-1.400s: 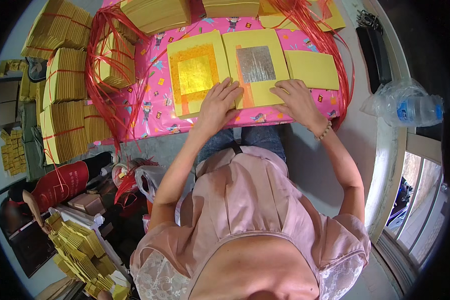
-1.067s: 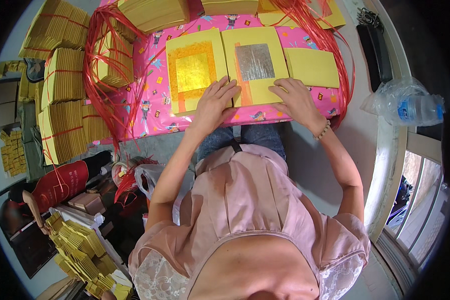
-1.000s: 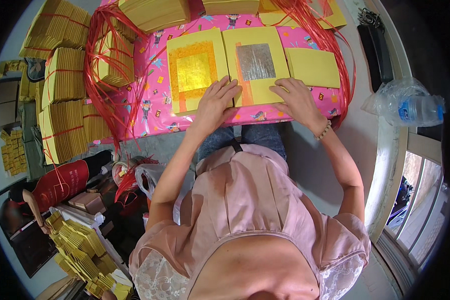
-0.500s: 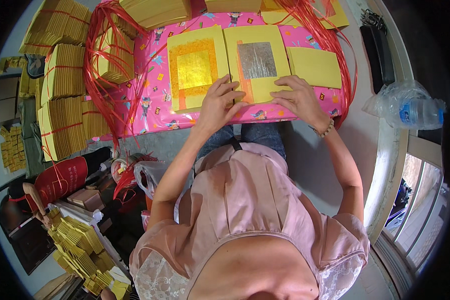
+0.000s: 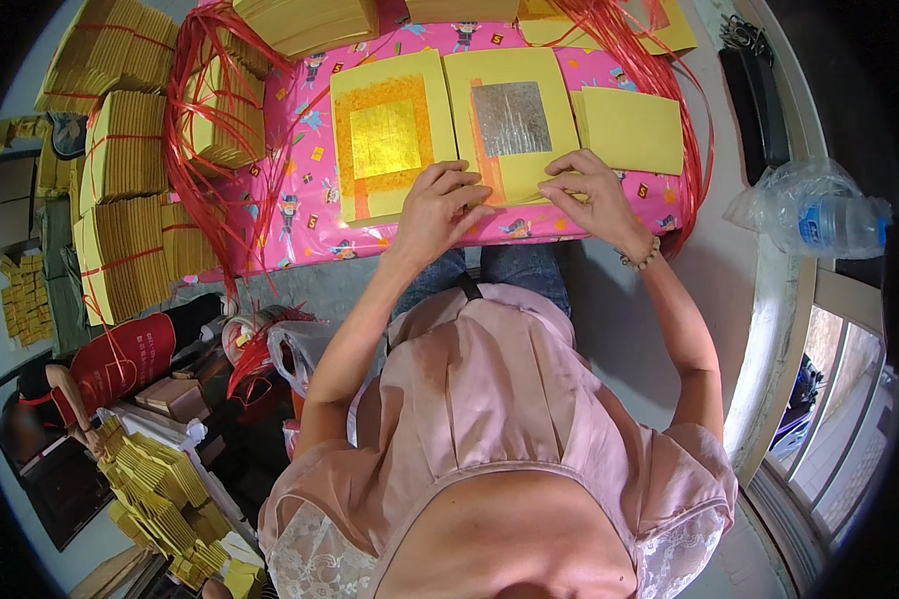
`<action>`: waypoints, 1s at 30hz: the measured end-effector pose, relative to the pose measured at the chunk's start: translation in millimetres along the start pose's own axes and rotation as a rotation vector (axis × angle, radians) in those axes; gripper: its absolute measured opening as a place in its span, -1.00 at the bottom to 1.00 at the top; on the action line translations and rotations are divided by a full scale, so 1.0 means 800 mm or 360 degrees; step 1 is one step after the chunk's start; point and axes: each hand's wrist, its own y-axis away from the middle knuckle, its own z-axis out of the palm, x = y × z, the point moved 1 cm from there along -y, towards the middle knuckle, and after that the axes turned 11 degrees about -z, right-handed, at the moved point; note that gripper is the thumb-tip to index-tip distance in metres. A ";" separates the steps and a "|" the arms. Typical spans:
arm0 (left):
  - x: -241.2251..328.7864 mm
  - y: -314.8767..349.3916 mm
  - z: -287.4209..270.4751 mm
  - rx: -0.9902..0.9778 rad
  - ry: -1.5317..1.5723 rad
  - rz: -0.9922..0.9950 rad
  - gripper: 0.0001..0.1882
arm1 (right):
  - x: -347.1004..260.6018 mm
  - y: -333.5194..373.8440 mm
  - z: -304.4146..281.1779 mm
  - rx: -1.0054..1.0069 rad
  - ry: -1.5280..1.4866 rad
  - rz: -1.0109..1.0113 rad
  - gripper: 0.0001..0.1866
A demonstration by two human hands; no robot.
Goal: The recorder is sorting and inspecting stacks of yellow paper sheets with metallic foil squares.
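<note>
**Corners Hiding, Outlines Escaping the View**

The left hand (image 5: 438,210) is covering the lower right corner of the gold-patched paper (image 5: 385,142), and the right hand (image 5: 591,200) is masking that of the silver-patched paper (image 5: 511,118). Neither hand is showing clearly whether it is gripping an edge. The upper border is cutting off the far yellow stacks (image 5: 310,25). Red strings (image 5: 192,120) are partly veiling a bundle (image 5: 226,122) beneath. At left, a co-worker's hand (image 5: 90,439) is appearing too small for its grip to be read. Crumpled clear plastic (image 5: 764,195) is muddling a bottle's (image 5: 841,224) outline. The pink top (image 5: 514,389) and table (image 5: 365,240) are hiding most of the jeans (image 5: 529,275).
</note>
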 end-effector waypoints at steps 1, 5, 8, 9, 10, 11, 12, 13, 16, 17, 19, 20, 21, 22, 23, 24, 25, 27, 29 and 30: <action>0.000 0.000 -0.001 0.0004 0.0016 -0.0007 -0.77 | 0.001 0.000 0.000 0.0017 -0.0028 0.0006 -0.88; -0.002 -0.001 -0.001 0.0012 0.0043 -0.0015 -0.80 | 0.003 -0.001 0.002 0.0065 -0.0088 -0.0003 -0.89; -0.001 -0.002 -0.003 -0.0011 0.0092 -0.0045 -0.81 | 0.006 0.000 0.004 0.0073 -0.0124 0.0022 -0.90; -0.001 -0.003 -0.003 -0.0009 0.0092 -0.0044 -0.81 | 0.006 0.000 0.004 0.0073 -0.0123 0.0021 -0.90; -0.001 -0.003 -0.003 -0.0021 0.0105 -0.0059 -0.81 | 0.007 0.000 0.004 0.0073 -0.0129 0.0017 -0.90; -0.001 -0.004 -0.003 -0.0033 0.0118 -0.0074 -0.82 | 0.007 0.000 0.004 0.0074 -0.0136 0.0014 -0.90; -0.001 -0.004 -0.003 -0.0031 0.0118 -0.0073 -0.82 | 0.007 0.000 0.004 0.0074 -0.0135 0.0012 -0.90; -0.001 -0.005 -0.003 -0.0030 0.0130 -0.0077 -0.83 | 0.007 0.001 0.004 0.0079 -0.0136 0.0021 -0.89; -0.001 -0.006 -0.003 -0.0040 0.0142 -0.0091 -0.84 | 0.008 0.001 0.005 0.0082 -0.0137 0.0026 -0.89; -0.001 -0.006 -0.003 -0.0053 0.0143 -0.0102 -0.84 | 0.009 0.001 0.004 0.0079 -0.0138 0.0024 -0.89; 0.002 -0.008 -0.005 -0.0049 0.0136 -0.0092 -0.85 | 0.008 0.001 0.004 0.0072 -0.0135 0.0025 -0.89; 0.003 -0.010 -0.006 -0.0045 0.0130 -0.0083 -0.85 | 0.008 0.001 0.003 0.0065 -0.0131 0.0027 -0.90; 0.003 -0.010 -0.006 -0.0044 0.0128 -0.0080 -0.85 | 0.008 0.001 0.002 0.0067 -0.0130 0.0026 -0.90; 0.004 -0.011 -0.005 -0.0009 0.0079 -0.0049 -0.85 | 0.007 0.001 0.002 0.0060 -0.0126 0.0022 -0.89; 0.006 -0.012 -0.005 0.0027 0.0031 -0.0016 -0.85 | 0.006 0.001 0.001 0.0053 -0.0121 0.0018 -0.88; 0.007 -0.012 -0.005 0.0032 0.0026 -0.0014 -0.85 | 0.004 0.000 -0.001 0.0055 -0.0120 0.0010 -0.88; 0.008 -0.012 -0.004 0.0092 -0.0032 0.0002 -0.85 | 0.000 -0.001 -0.003 0.0040 -0.0061 -0.0034 -0.83; 0.010 -0.013 -0.003 0.0158 -0.0091 0.0025 -0.85 | -0.009 -0.003 -0.005 0.0028 0.0006 -0.0084 -0.78; 0.011 -0.016 -0.001 0.0177 -0.0114 0.0019 -0.86 | -0.017 -0.008 -0.006 0.0031 0.0326 -0.0216 -0.72; 0.012 -0.017 -0.001 0.0188 -0.0118 0.0028 -0.86 | -0.016 -0.008 -0.006 0.0037 0.0334 -0.0226 -0.72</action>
